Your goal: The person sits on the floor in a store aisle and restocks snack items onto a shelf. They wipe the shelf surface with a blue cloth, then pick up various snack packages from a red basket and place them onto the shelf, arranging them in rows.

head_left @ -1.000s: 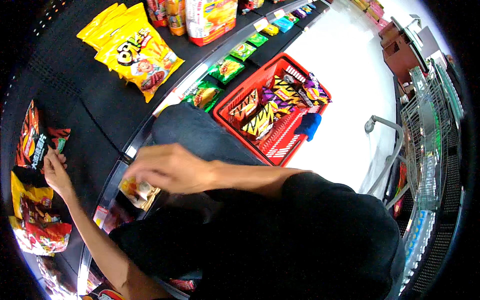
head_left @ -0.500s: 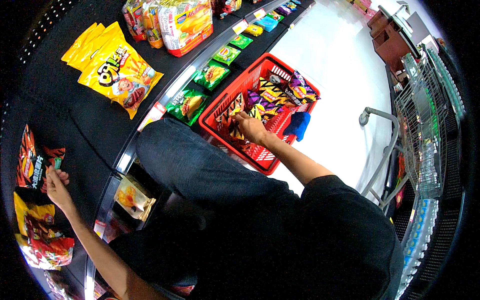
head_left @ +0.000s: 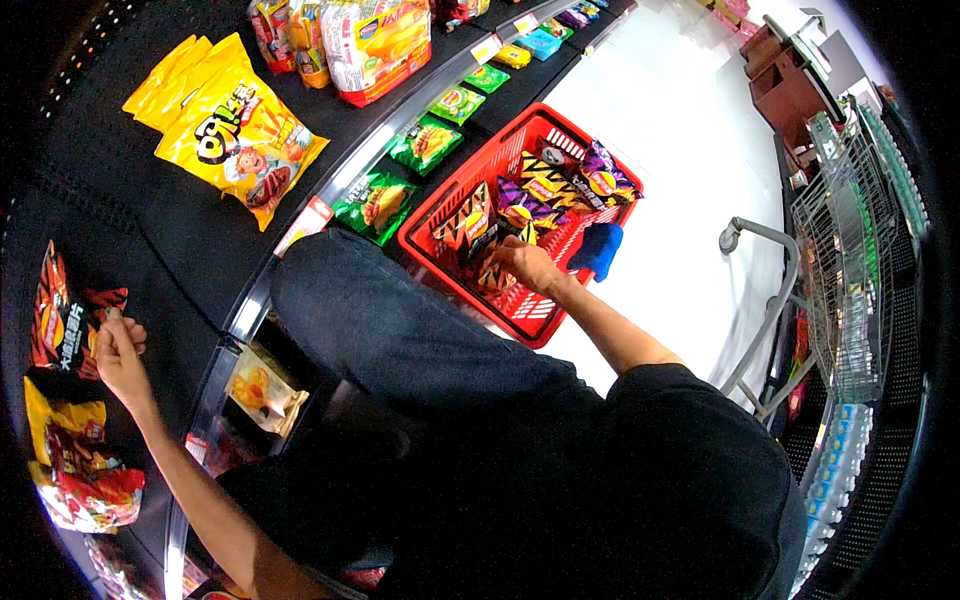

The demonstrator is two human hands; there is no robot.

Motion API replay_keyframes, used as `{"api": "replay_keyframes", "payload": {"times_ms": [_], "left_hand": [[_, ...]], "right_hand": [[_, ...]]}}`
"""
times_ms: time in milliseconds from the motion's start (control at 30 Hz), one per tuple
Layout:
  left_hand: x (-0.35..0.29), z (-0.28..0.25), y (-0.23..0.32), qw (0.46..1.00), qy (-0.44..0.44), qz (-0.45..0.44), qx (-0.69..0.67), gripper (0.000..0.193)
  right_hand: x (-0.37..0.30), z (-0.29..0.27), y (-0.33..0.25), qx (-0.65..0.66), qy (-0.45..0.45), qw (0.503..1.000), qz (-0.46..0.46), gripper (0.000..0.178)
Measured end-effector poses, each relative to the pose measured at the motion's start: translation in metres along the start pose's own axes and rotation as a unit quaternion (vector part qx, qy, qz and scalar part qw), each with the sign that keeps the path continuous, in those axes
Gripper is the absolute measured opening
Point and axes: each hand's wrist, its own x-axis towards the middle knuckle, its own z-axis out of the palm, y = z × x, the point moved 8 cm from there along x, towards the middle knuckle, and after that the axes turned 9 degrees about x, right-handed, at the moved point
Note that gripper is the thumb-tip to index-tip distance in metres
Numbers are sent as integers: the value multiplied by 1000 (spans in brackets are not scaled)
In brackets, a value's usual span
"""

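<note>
My right hand (head_left: pixel 528 264) is inside a red shopping basket (head_left: pixel 417 232), its fingers closed on the edge of a black-and-orange chip bag (head_left: pixel 494 280). Beside it another black-and-orange chip bag (head_left: pixel 468 222) leans at the basket's left side. Purple-and-black chip bags (head_left: pixel 528 208) lie toward the far end. Over the black shelf at left, my left hand (head_left: pixel 122 355) has its fingers curled at a black-and-red chip bag (head_left: pixel 103 300), mostly hidden behind them. A similar black-and-red chip bag (head_left: pixel 57 318) stands just left of that hand.
Yellow snack bags (head_left: pixel 235 135) and bread packs (head_left: pixel 378 50) rest on the shelf. Green chip bags (head_left: pixel 376 208) line a lower shelf beside the basket. Blue cloth (head_left: pixel 597 250) hangs on the basket's rim. A metal cart (head_left: pixel 790 290) stands at right; my knee is beside the basket.
My right hand has shifted right and slightly nearer, off the chip bag at the basket's left, which now shows more fully. My left hand has moved slightly up and right.
</note>
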Motion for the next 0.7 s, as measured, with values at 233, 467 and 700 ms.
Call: {"api": "replay_keyframes", "payload": {"times_ms": [233,467,700], "left_hand": [[-6,-1,6,1000,15,-7,9,35],[-6,4,7,999,4,-5,43,35],[-7,11,6,1000,-7,8,22,28]], "right_hand": [[0,-4,2,1,13,1000,0,23],[-5,-14,-1,14,63,997,30,23],[-5,-30,11,26,106,993,36,27]]}}
